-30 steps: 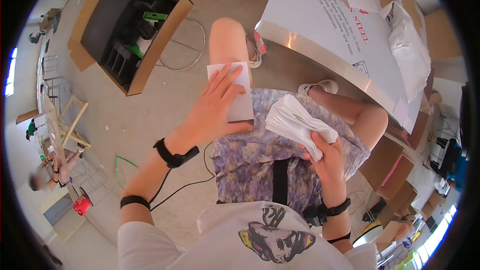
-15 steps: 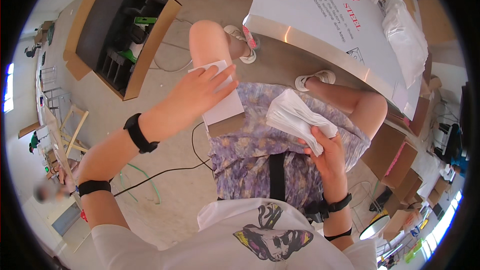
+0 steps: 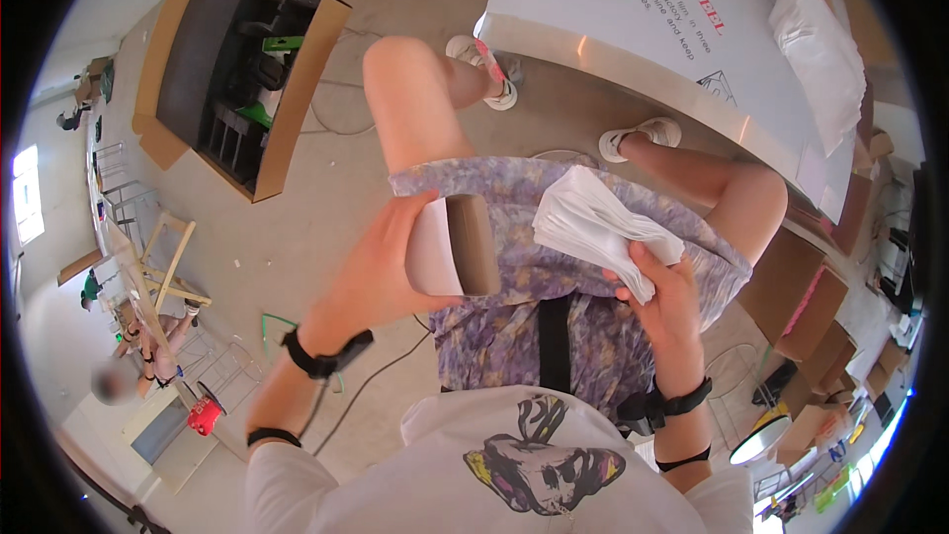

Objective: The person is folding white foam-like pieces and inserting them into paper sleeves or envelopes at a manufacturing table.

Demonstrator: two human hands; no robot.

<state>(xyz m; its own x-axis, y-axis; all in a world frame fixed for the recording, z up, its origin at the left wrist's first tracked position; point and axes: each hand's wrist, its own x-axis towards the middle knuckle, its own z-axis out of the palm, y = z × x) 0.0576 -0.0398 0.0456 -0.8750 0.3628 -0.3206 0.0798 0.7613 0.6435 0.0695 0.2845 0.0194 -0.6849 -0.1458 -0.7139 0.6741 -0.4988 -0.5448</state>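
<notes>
One small white box (image 3: 430, 251) is in the grasp of the left hand (image 3: 368, 272), whose fingers bend over its far edge while the thumb supports the near edge. The box is at the left front corner of the lap, just inside the front hem of the patterned shorts (image 3: 514, 331); whether it touches the cloth, I cannot tell. Its open end, brown inside, faces to the right, and no content is visible through it. The right hand (image 3: 664, 292) pinches the near right end of a stack of folded white sheets (image 3: 593, 222), thumb above and the other fingers partly hidden below. This stack lies over the right half of the lap, near the front hem, and its far end spreads loosely toward the box, but the two are apart. In my judgement, the step in hand is the turning of the box, so that its mouth is presented to the stack. The next move seems to call for a steady left grip that does not crush the thin walls, and for pressing the loose layers together before they come near the opening. On the floor, the big brown carton (image 3: 300, 104) stands well apart from both hands.
</notes>
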